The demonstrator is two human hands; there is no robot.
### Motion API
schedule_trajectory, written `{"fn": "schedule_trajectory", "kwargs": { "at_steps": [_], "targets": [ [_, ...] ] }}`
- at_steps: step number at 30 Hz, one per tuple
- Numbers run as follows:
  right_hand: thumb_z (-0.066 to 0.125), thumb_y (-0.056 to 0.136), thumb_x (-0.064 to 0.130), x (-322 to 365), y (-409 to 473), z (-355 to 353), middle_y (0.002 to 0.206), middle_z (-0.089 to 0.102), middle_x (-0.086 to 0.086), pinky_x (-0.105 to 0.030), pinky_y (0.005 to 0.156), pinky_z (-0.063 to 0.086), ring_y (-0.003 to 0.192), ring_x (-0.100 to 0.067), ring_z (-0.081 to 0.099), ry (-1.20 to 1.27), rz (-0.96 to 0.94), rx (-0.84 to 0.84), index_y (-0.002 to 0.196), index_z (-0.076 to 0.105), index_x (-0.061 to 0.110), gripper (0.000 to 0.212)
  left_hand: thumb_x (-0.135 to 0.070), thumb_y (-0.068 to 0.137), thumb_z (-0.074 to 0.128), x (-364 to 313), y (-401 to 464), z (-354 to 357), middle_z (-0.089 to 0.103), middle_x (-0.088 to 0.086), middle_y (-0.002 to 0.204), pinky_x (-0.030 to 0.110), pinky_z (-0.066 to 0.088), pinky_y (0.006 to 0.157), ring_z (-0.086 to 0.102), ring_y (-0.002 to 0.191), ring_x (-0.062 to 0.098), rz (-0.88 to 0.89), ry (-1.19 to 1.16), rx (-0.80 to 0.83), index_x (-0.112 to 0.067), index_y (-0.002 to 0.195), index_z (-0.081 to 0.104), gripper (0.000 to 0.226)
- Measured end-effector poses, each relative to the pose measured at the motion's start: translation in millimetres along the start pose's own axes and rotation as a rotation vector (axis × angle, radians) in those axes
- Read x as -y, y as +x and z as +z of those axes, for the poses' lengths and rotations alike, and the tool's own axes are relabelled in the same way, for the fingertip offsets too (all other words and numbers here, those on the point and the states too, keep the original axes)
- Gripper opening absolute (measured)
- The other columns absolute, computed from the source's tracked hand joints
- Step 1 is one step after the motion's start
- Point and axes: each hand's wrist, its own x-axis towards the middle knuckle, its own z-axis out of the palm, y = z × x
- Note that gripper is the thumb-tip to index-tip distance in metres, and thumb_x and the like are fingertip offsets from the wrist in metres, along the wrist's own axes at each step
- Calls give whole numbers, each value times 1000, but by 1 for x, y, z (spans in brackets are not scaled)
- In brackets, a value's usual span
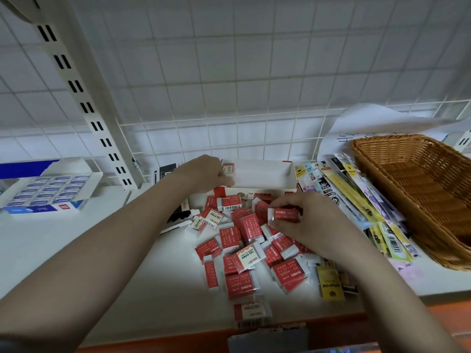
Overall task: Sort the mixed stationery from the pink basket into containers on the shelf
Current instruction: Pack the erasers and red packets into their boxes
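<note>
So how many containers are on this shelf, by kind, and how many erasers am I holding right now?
Open white boxes: 1
Blue eraser boxes: 1
Wicker baskets: 1
Containers total: 3
Red erasers held: 2, one in the left hand and one in the right hand.

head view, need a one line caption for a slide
Left hand places a red eraser into the white box while the right hand holds another eraser over the loose pile.

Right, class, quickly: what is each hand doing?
Left hand: pinches one eraser at the white box.
Right hand: holds a red eraser.
</note>
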Motion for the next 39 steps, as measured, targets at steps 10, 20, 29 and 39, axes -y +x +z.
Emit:
{"fn": "schedule_trajectory", "kwargs": {
  "at_steps": [10, 20, 29, 39],
  "targets": [
    [71, 82, 20, -3, 1, -3, 89, 62, 20, -8, 52, 47, 67, 7, 61, 142, 3, -17, 94, 64, 34, 20, -33, 87, 65, -3, 1, 6, 56, -2, 96, 26, 39, 72, 52, 89, 15, -40, -19, -166, -15, 81, 61, 19],
    [71, 80, 9, -8, 14, -13, 89, 70, 11, -16, 73, 53, 84, -1, 65, 277, -107, -297, 85, 64, 29, 21, -32, 91, 57, -8, -59, 25, 70, 1, 94, 29, 53, 75, 64, 82, 17, -238, -89, -254, -20, 98, 70, 19],
    [75, 77, 5, 0, 26, -1, 89, 68, 15, -27, 71, 54, 79, -11, 66, 178, -235, -314, 76, 66, 31, 27, -25, 83, 70, -4, -82, 40, 55, -2, 110, 26, 42, 85, 55, 106, 17, -99, -98, -127, -29, 116, 63, 34],
    [83, 54, 31, 15, 30, 2, 84, 70, -15, -40, 71, 58, 77, -32, 67, 382, -149, -134, 83, 68, 25, 33, -21, 83, 68, -2, -101, 49, 61, -2, 104, 26, 46, 77, 50, 87, 12, -181, -235, -385, -19, 108, 62, 26]
  ]
}}
